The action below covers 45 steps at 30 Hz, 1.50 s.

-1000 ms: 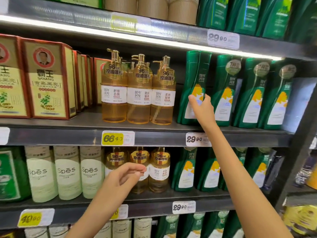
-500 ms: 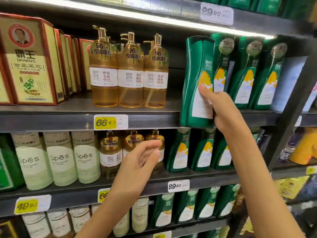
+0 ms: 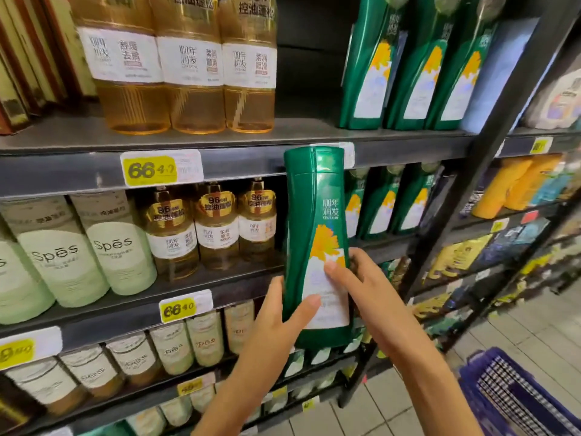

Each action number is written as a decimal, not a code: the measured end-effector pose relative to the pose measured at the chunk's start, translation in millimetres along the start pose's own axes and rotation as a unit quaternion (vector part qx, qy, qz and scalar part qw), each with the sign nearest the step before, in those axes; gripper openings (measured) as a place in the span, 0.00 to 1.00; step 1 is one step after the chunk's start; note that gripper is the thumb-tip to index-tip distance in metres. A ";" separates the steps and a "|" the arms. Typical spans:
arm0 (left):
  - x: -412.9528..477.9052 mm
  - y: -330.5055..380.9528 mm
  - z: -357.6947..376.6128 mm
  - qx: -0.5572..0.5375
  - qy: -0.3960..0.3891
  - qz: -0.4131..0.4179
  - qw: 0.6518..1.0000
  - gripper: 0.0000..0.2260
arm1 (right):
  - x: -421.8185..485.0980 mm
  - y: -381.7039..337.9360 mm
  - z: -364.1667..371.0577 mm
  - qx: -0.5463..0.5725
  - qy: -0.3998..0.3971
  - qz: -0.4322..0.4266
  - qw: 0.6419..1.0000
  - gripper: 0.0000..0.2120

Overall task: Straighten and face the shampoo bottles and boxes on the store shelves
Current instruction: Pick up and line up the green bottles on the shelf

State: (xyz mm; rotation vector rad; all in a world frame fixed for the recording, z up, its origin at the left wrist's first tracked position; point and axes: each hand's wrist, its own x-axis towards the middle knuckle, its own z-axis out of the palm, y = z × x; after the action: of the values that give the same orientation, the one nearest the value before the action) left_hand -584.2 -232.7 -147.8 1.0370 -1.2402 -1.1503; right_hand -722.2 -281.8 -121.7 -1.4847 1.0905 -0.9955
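Held bottle: A tall dark-green plastic shampoo bottle with a yellow flower and a white label panel (image 3: 317, 247) is held upright in the air in front of the shelving, on no shelf, label facing the camera. Its flat top overlaps the grey metal front edge of the upper shelf (image 3: 251, 162).

Left hand: The left hand (image 3: 279, 322) grasps the bottle's lower left side, thumb laid across the white label. The other fingers pass behind the bottle, out of sight.

Right hand: The right hand (image 3: 361, 287) clasps the lower right side, thumb pressed on the label just below the flower, forefinger curled round the right edge.

Upper shelf: Three clear amber bottles with white labels (image 3: 188, 73) stand side by side at left. Three matching green bottles (image 3: 418, 73) lean in a row at right, well apart from the amber ones.

Middle shelf: Pale green bottles marked "Spēs" (image 3: 116, 247) stand at left, beside smaller amber bottles with gold collars (image 3: 213, 228). More green bottles (image 3: 396, 202) stand just right of the held one.

Price tag: A yellow tag reading "66" (image 3: 151, 169) sits on the upper shelf edge.

Lower right: A dark blue plastic basket (image 3: 518, 394) shows near the right forearm, apparently standing on the pale tiled floor (image 3: 518, 325), though the frame cuts it off.
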 end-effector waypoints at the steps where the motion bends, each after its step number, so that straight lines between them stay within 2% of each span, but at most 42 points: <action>1: -3.8 -1.5 -4.3 -0.018 -0.020 -0.006 1.000 0.16 | -1.4 1.8 -0.2 0.040 -0.026 0.016 0.999 0.18; 4: -12.5 -3.3 -16.3 -0.034 -0.063 -0.022 0.997 0.10 | -2.5 3.5 -1.8 0.236 -0.090 0.052 0.966 0.23; 7: -16.4 -6.6 -20.3 -0.094 -0.088 -0.036 0.991 0.14 | -1.2 4.2 2.5 0.365 -0.124 0.077 0.920 0.31; 10: -15.1 -13.4 -22.0 -0.159 -0.100 -0.075 0.979 0.17 | 0.9 8.3 7.2 0.402 -0.161 0.059 0.900 0.27; 14: -7.7 -19.3 -17.6 -0.112 -0.091 -0.106 0.984 0.21 | 3.1 16.0 5.3 0.411 -0.106 0.056 0.904 0.25; 16: -5.3 -21.6 -9.4 -0.051 -0.062 -0.082 0.993 0.22 | 6.3 21.6 -4.0 0.379 -0.081 0.021 0.922 0.20; 18: -3.1 -19.9 9.0 0.021 -0.040 -0.042 0.998 0.22 | 10.3 24.6 -15.4 0.283 -0.065 -0.001 0.957 0.18; 20: -0.1 -25.1 33.9 0.131 -0.016 -0.019 0.991 0.24 | 17.0 28.7 -25.0 0.203 -0.043 0.007 0.978 0.24; 22: 6.4 -36.4 55.8 0.216 0.038 0.018 0.976 0.20 | 24.2 34.6 -34.7 0.150 -0.013 0.042 0.988 0.38; 24: 16.3 -43.1 68.8 0.191 0.052 0.000 0.980 0.12 | 30.7 37.2 -48.4 0.090 -0.010 0.062 0.994 0.49; 25: 20.2 -46.1 71.9 0.144 0.037 -0.021 0.989 0.09 | 34.0 39.0 -58.2 0.075 -0.027 0.064 0.995 0.50; 26: 23.8 -48.8 73.1 0.087 0.009 -0.040 0.995 0.09 | 38.2 41.8 -70.9 0.083 -0.058 0.062 0.993 0.44; 28: 28.7 -52.1 75.9 0.005 -0.038 -0.058 0.998 0.11 | 44.6 46.3 -93.2 0.164 -0.124 0.074 0.976 0.24; 29: 30.7 -54.5 78.0 -0.016 -0.054 -0.062 0.996 0.12 | 45.8 49.1 -102.2 0.213 -0.149 0.074 0.963 0.19; 31: 33.9 -58.6 85.6 -0.063 -0.062 -0.074 0.993 0.12 | 47.3 52.0 -117.2 0.310 -0.190 0.070 0.929 0.19; 33: 37.5 -60.8 90.8 -0.093 -0.045 -0.093 0.990 0.12 | 47.3 49.8 -124.6 0.342 -0.206 0.060 0.915 0.21; 35: 40.1 -61.9 95.8 -0.012 0.009 -0.066 0.998 0.14 | 48.2 47.6 -126.3 0.312 -0.179 0.049 0.932 0.20; 37: 40.5 -62.0 104.4 0.119 0.081 -0.013 0.989 0.21 | 48.9 46.3 -123.6 0.265 -0.133 0.035 0.955 0.18; 40: 41.4 -64.6 131.4 0.334 0.127 0.012 0.934 0.43 | 47.9 47.2 -114.6 0.200 -0.075 0.037 0.976 0.17; 41: 42.9 -67.1 141.0 0.379 0.149 0.019 0.913 0.47 | 47.5 47.6 -111.5 0.175 -0.076 0.032 0.981 0.18; 42: 44.5 -68.7 147.7 0.376 0.171 0.031 0.910 0.46 | 47.8 48.7 -110.4 0.155 -0.082 0.028 0.984 0.21; 44: 45.5 -67.3 149.1 0.244 0.170 0.038 0.954 0.36 | 48.6 52.2 -115.7 0.105 -0.100 0.015 0.989 0.29; 45: 44.4 -64.5 143.4 0.159 0.142 0.015 0.977 0.32 | 50.1 53.2 -121.4 0.072 -0.116 0.001 0.991 0.31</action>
State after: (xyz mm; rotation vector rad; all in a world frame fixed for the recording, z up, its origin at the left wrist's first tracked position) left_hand -732.7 -281.9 -195.0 1.3643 -1.2258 -0.7613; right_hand -833.1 -364.7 -151.9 -1.4405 0.8362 -0.8577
